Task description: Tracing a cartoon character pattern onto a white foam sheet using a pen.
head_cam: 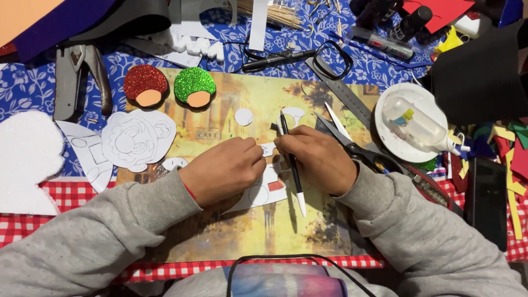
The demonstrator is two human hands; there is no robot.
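Note:
My right hand [318, 159] grips a black pen-shaped tool with a white end [293, 171], its tip pointing away from me near a small white cut-out [295, 113]. My left hand [224, 169] rests fingers-down on a white paper piece with a red patch [267, 190] and pinches a small pale piece [267, 149] between the two hands. Everything lies on a yellowish picture board [242, 220]. A red glitter mushroom cap [144, 84] and a green glitter one [194, 86] sit at the board's far left.
Open scissors [352, 144] and a metal ruler [344, 93] lie right of my right hand. A white plate with a glue bottle [412, 123] stands beyond them. White character cut-outs [137, 140], a stapler [69, 82], a black marker [278, 58] and coloured scraps [509, 148] surround the board.

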